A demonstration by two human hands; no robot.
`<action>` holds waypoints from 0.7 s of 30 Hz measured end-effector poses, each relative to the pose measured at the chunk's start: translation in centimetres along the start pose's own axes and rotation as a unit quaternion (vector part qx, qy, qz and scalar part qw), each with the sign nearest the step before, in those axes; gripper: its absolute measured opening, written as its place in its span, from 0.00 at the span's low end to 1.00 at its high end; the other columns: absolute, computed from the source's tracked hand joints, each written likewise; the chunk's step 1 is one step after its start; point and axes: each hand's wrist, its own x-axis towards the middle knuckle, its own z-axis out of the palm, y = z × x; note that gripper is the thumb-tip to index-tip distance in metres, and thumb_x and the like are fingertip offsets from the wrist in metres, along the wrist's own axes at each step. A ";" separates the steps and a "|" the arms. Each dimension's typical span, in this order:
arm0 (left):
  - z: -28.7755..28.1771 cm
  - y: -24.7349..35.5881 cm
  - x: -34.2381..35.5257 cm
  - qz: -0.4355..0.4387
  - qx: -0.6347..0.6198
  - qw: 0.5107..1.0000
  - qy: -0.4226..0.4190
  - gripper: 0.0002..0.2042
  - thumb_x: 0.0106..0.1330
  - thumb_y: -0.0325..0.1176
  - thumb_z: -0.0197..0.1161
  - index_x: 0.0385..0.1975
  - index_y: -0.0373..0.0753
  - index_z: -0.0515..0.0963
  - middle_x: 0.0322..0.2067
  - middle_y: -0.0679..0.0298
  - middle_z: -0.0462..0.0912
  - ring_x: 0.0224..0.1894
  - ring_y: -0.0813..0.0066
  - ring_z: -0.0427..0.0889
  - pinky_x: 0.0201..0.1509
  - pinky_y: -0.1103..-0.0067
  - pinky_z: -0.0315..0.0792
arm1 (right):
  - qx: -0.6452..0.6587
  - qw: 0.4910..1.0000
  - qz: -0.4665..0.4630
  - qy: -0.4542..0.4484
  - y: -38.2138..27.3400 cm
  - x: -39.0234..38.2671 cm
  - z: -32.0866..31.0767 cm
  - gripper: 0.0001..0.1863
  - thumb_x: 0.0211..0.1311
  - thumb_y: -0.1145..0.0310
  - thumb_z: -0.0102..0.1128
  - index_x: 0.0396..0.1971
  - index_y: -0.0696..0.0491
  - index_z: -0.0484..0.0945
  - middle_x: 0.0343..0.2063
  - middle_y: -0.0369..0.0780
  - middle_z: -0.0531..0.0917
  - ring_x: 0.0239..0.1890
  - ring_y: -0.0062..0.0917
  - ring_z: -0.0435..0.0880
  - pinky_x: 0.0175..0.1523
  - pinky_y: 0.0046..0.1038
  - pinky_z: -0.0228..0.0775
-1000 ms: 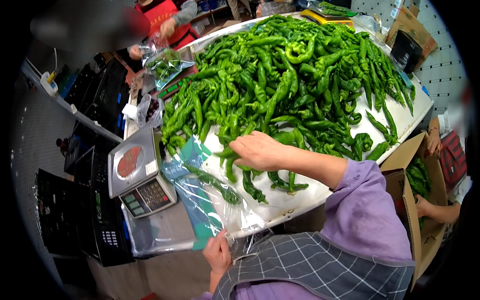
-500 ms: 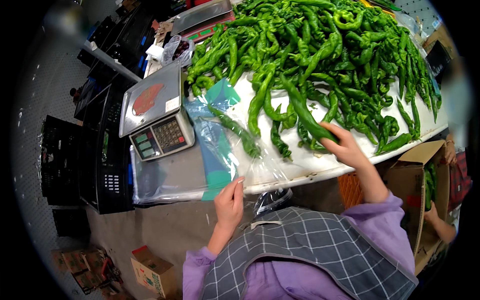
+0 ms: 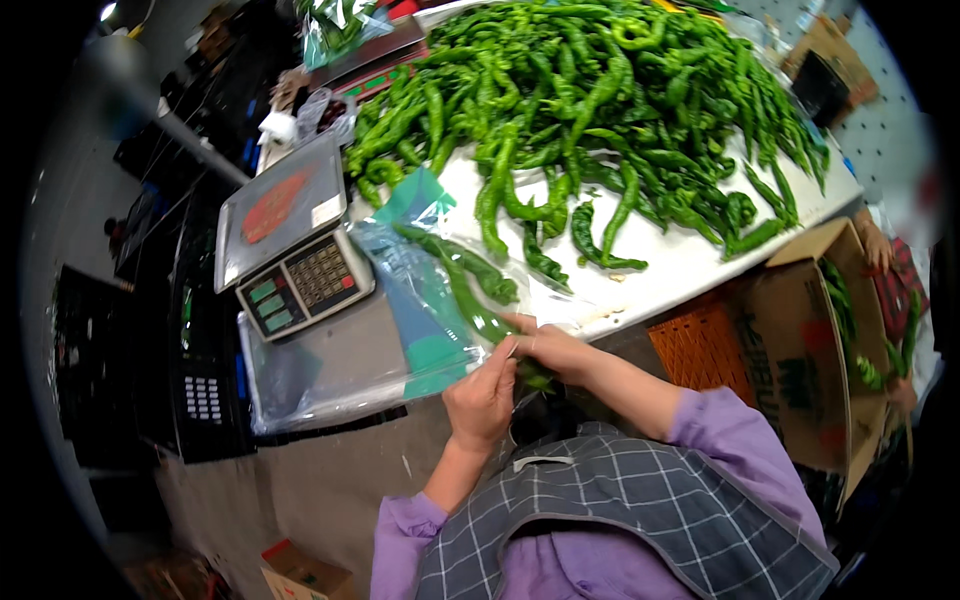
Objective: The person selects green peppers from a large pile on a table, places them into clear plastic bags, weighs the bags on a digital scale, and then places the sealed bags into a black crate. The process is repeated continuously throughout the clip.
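Peppers: we saw the heap of peppers [image 3: 620, 110] spread over the far and right part of the table [image 3: 680, 265].
Scale: the weighing scale [image 3: 290, 235] stood left of the heap, on the table's left end.
Bag: the plastic bag [image 3: 440, 300] lay just right of the scale, before the heap, with a few peppers in it.
Hands: our left hand [image 3: 482, 398] and right hand [image 3: 545, 345] met at the bag's near end, at the table's front edge.
Box: the cardboard box [image 3: 800, 350] stood below the table's right end, with the crate [image 3: 700, 350] to its left.
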 end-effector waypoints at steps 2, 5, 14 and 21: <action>-0.5 0.5 -0.5 -0.009 -0.023 0.999 -0.027 0.11 0.60 0.27 0.55 0.41 0.36 0.77 0.26 0.53 0.80 0.24 0.62 0.80 0.28 0.76 0.71 | -0.145 0.983 -0.099 -0.059 0.7 5.0 0.2 0.31 0.52 0.65 0.58 0.56 0.58 0.62 0.38 0.42 0.74 0.36 0.21 0.73 0.38 0.21 0.67; -0.2 0.4 -0.8 -0.019 -0.044 0.999 -0.003 0.10 0.62 0.27 0.53 0.41 0.34 0.77 0.25 0.55 0.81 0.24 0.70 0.79 0.28 0.78 0.70 | -0.428 0.845 -0.308 0.088 2.0 10.2 1.3 0.27 0.51 0.62 0.58 0.47 0.63 0.66 0.40 0.48 0.76 0.38 0.35 0.77 0.42 0.32 0.68; -1.3 -1.2 -2.1 -0.110 -0.043 0.992 0.047 0.11 0.59 0.23 0.53 0.41 0.35 0.77 0.22 0.55 0.79 0.20 0.73 0.76 0.25 0.81 0.68 | -0.296 0.911 -0.026 -0.288 -9.0 0.0 -4.2 0.18 0.55 0.60 0.57 0.34 0.62 0.75 0.25 0.48 0.78 0.32 0.23 0.78 0.40 0.24 0.70; -0.7 0.4 -1.3 -0.149 -0.049 0.987 0.025 0.10 0.60 0.24 0.54 0.40 0.35 0.78 0.21 0.57 0.78 0.19 0.74 0.75 0.25 0.82 0.67 | -0.641 0.690 -0.228 0.248 -5.5 16.8 -4.7 0.34 0.52 0.66 0.53 0.60 0.51 0.52 0.39 0.49 0.73 0.42 0.42 0.74 0.44 0.37 0.69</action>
